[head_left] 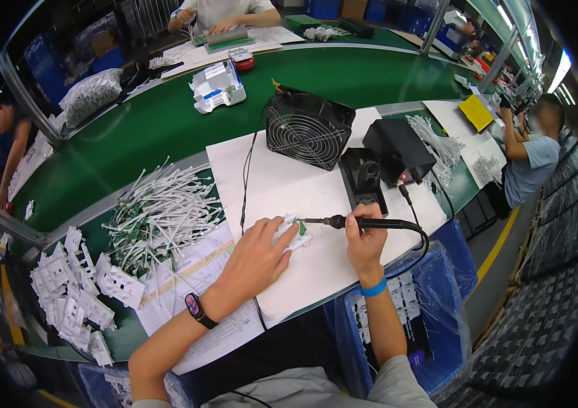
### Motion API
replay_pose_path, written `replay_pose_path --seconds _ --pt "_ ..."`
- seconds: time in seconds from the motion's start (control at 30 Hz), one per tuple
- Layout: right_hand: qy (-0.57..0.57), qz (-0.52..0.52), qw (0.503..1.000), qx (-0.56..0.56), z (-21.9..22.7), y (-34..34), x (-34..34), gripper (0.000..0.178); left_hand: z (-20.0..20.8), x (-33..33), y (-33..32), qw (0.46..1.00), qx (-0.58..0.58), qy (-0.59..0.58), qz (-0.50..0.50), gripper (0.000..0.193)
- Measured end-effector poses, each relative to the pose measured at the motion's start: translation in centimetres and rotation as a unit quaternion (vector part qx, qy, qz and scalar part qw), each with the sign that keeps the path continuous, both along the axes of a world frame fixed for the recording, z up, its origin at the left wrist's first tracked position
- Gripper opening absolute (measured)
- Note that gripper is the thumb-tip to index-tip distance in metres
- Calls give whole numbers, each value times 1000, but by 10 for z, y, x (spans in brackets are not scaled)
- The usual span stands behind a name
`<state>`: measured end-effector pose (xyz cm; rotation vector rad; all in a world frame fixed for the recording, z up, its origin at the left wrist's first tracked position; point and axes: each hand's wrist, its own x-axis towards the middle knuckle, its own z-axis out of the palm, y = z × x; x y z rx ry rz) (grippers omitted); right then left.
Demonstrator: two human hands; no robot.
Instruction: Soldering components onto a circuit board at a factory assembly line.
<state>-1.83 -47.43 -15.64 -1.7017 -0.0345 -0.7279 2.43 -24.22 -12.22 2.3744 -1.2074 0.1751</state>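
Observation:
My right hand [365,241] is closed round the black handle of a soldering iron [335,222], held like a pen. Its metal tip points left and meets a small white plastic housing with a green circuit board [301,230]. The fingers of my left hand [256,257] are stretched over that housing and hold it down on the white board [323,265]. Part of the housing is hidden under those fingers. Whether the tip touches the circuit board or a wire is too small to tell.
Left lie a heap of white cables [163,217], white plastic housings [71,292] and a printed sheet [197,340]. A black fan [309,129], a soldering station [399,151] and an iron stand [364,180] stand beyond. A blue lined bin [449,326] is lower right; co-workers sit around.

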Motion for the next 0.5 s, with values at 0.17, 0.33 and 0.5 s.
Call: replay_pose_path --seconds 0.17,0.33,0.5 --pt "-23 17 1000 6 -1 0 1 13 0 0 0 1000 -1 2 1 49" --pt "-24 14 999 -19 -2 -1 4 15 0 0 0 1000 1 4 -4 50" --pt "-34 22 998 -45 -1 -2 3 16 2 0 -1 1000 10 0 4 50"
